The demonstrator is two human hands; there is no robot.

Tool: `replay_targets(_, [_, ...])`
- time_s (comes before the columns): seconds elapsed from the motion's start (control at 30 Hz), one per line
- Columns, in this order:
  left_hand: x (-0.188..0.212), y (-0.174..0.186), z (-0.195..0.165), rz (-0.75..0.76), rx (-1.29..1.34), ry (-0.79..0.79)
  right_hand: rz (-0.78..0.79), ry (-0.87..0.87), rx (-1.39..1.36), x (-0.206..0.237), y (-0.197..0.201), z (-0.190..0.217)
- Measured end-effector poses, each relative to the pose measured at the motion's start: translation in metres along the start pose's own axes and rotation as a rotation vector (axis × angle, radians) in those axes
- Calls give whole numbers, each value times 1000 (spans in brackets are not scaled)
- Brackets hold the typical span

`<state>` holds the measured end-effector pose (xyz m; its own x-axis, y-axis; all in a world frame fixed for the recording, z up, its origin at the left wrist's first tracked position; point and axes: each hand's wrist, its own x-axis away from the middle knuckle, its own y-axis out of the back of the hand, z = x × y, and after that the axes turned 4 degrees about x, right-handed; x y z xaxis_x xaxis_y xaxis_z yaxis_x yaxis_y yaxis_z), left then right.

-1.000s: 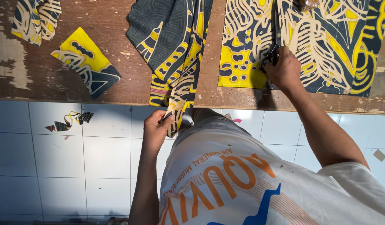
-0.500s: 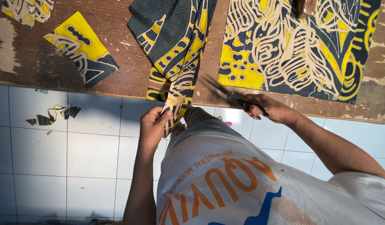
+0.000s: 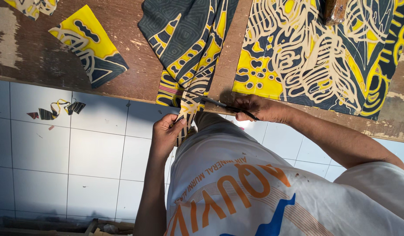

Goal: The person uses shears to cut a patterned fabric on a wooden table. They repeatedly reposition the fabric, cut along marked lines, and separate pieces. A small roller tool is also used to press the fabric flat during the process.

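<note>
We saw a worn wooden surface (image 3: pixel 44 57) along the top, white tiled floor (image 3: pixel 79 153) below it. Large yellow, cream and dark patterned cloth (image 3: pixel 324 57) lay flat on the surface at right. A folded dark and yellow fabric strip (image 3: pixel 188 48) lay mid-surface, its end hanging over the edge. A smaller yellow offcut (image 3: pixel 90 46) lay well apart at left. Right hand (image 3: pixel 261 108) had its fingers closed around scissors (image 3: pixel 219 105), blades meeting the strip at the surface edge. Left hand (image 3: pixel 166 133) pinched the strip's hanging end, fingers closed on it. Small fabric scraps (image 3: pixel 57 110) lay on the floor.
</note>
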<state>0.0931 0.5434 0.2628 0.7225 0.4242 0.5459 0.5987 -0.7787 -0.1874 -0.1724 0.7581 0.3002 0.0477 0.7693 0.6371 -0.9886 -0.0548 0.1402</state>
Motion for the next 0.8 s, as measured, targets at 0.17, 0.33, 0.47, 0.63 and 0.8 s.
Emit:
replay_targets(0.17, [-8,0,-1,-6,17,10,6,-85,-59,-8,7,4])
replay_targets(0.33, [-12,-3,-3,8,-11,71,36,-103,-36,-16,13,1])
replay_targets(0.47, [-15,-9,-13,5,-125,163,23,-60,30,-21,17,-11])
replay_targets(0.63, [-12,-13,-39,54,-693,404,-161,82,184,1,33,-38])
replay_targets(0.8, [-27,-22,-53,-159,-1173,-213,-715,9,634,45,75,-87])
